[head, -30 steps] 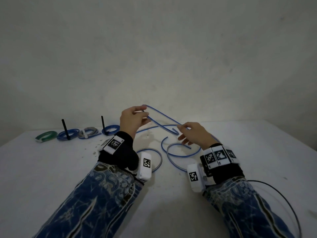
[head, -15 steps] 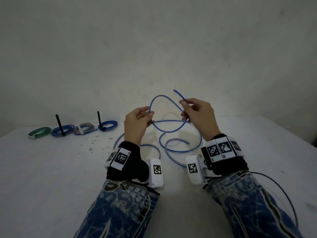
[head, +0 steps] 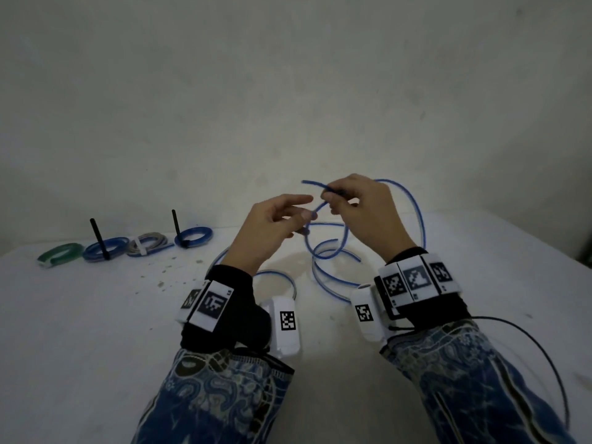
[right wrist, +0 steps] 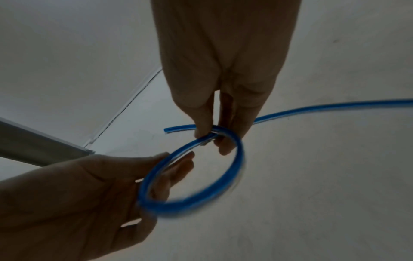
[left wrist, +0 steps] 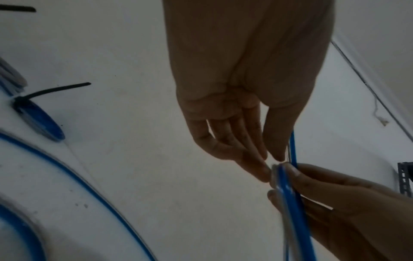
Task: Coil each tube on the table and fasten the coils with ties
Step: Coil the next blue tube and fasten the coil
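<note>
A long blue tube [head: 416,216] is partly lifted off the white table [head: 96,331]; the rest of it curls on the tabletop behind my wrists. My right hand [head: 333,200] pinches the tube where it crosses itself, closing a small ring [right wrist: 236,159], and the short free end [head: 306,182] sticks out to the left. My left hand [head: 298,213] meets the ring from the left, with its thumb and nearly straight fingers lightly pinching the rim [right wrist: 176,160]. In the left wrist view both hands' fingertips come together on the tube [left wrist: 288,194].
At the far left lie several tied coils: a green one [head: 59,253], a blue one with an upright black tie [head: 104,248], a grey one with a white tie [head: 147,246] and another blue one [head: 193,238]. Small crumbs [head: 166,270] dot the table. A black cable [head: 528,347] arcs at the right.
The wide loop between my hands has tightened into a small ring. My left hand has moved right to meet the right hand, and the free end now points left.
</note>
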